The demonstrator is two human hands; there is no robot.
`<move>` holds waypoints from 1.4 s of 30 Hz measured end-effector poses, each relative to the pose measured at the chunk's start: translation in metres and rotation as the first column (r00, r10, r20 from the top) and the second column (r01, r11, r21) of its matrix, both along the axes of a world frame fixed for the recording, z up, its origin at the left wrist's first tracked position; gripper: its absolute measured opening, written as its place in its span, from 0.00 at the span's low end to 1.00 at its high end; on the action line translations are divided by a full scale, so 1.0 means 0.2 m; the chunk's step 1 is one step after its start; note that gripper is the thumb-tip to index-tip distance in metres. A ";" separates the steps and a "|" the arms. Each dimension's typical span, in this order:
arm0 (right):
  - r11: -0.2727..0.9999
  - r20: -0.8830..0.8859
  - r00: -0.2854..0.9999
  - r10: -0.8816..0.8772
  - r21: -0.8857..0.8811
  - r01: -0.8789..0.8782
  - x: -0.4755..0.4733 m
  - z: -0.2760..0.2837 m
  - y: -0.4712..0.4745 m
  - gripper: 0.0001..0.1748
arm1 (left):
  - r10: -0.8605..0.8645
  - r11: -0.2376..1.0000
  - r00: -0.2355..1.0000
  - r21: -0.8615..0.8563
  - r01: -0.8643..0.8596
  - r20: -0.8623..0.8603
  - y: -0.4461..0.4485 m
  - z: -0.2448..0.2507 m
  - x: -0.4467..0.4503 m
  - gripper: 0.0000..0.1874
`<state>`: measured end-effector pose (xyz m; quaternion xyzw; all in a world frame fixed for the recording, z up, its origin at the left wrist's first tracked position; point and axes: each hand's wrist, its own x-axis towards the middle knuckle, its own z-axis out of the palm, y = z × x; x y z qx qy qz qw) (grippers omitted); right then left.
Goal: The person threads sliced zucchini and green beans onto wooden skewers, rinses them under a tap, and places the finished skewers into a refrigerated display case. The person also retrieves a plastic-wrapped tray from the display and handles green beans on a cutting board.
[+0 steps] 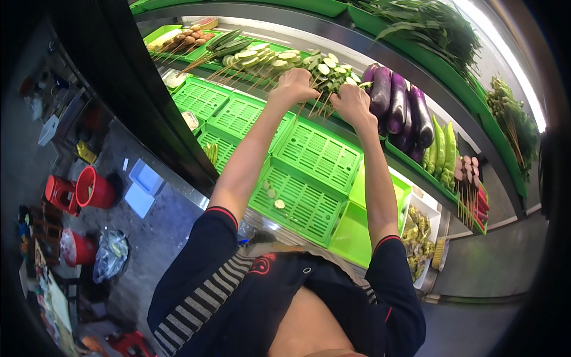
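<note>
My left hand [294, 87] reaches onto the shelf, at the left side of a pile of green vegetable skewers [322, 73]. On the pile's right side is my right hand [354, 105], beside the purple eggplants [397, 102]. Both hands are curled with their backs towards me, and the fingertips are hidden, so I cannot tell whether they grip any sticks. Bare wooden skewer ends [320, 107] stick out towards me between the two thumbs. Left of my left hand lie skewers of pale green sliced vegetable [254, 58].
Below the shelf are slotted green trays [319, 154], one with a few small pale pieces [279, 204]. Long green peppers [441, 147] lie right of the eggplants. Leafy greens [424, 31] fill the upper shelf. A black post [134, 89] stands left; red buckets [92, 187] are on the floor.
</note>
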<state>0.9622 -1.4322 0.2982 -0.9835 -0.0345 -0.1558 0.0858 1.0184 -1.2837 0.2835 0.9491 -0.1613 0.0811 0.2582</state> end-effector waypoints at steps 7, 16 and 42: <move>0.935 -0.032 0.945 0.326 -0.134 -0.327 0.07 0.09 0.08 0.16 | -0.251 0.932 0.961 -0.297 0.206 -0.118 0.09 -0.10 0.11 0.16; 0.823 -0.277 0.870 0.408 -0.301 -0.482 0.18 0.09 0.16 0.26 | 0.010 0.727 0.943 -0.650 0.221 0.332 0.22 -0.22 -0.02 0.07; 0.693 -0.094 0.914 0.395 -0.622 -0.364 0.21 -0.04 0.07 0.13 | 0.130 0.874 0.991 -0.471 -0.116 -0.002 0.02 -0.30 -0.01 0.19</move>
